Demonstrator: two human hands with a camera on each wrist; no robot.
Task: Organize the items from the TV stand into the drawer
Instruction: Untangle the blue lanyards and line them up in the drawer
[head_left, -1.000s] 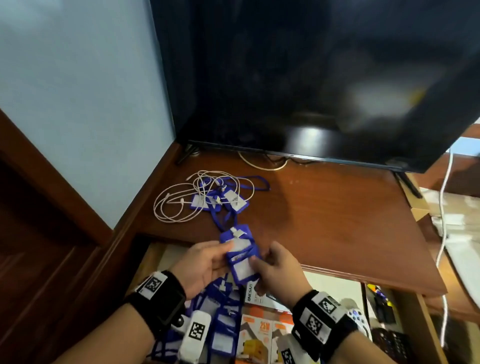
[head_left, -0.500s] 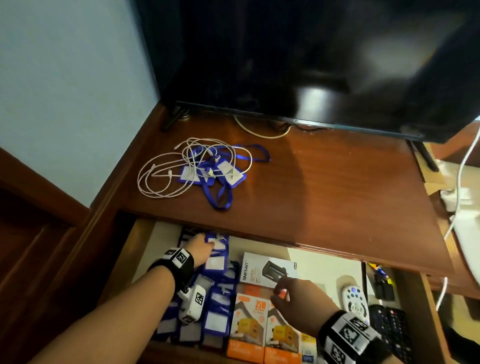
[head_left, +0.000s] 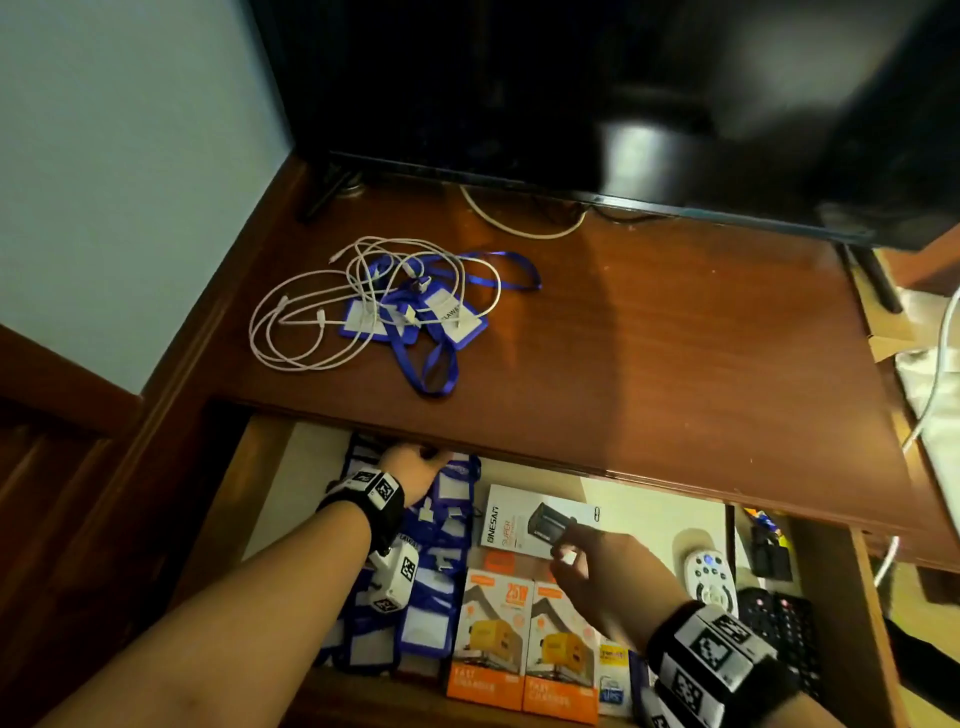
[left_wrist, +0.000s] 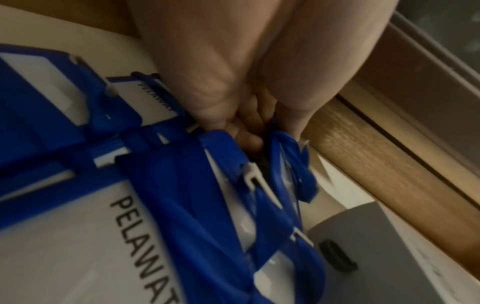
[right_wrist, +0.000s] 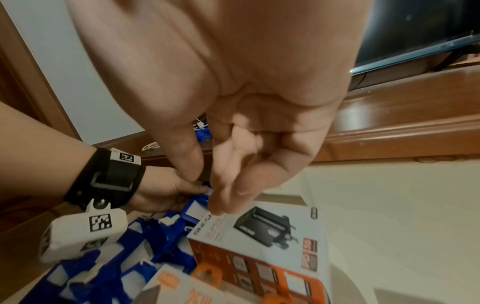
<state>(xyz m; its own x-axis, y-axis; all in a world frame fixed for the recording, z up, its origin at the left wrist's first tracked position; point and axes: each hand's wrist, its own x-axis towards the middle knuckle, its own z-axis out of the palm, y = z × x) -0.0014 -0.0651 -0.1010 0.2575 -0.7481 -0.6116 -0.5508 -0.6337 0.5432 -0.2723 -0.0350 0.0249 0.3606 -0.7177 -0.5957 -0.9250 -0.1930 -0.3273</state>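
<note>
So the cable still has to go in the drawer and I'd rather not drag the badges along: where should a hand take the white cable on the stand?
Take the white cable at its left loops, coming from above on the left. There the coils lie bare on the TV stand; further right they cross the blue badge holders and lanyard, so lifting there would likely snag them.

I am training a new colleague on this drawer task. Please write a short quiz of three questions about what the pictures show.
1. True or false: the TV stand top is already cleared.
2. What does the left hand hold? A) white cable B) blue badge holders C) remote
3. Fill in: the right hand hovers over the ______ box.

Key
1. False: a white cable and blue lanyard badges lie there.
2. B, the blue badge holders.
3. white charger
</note>
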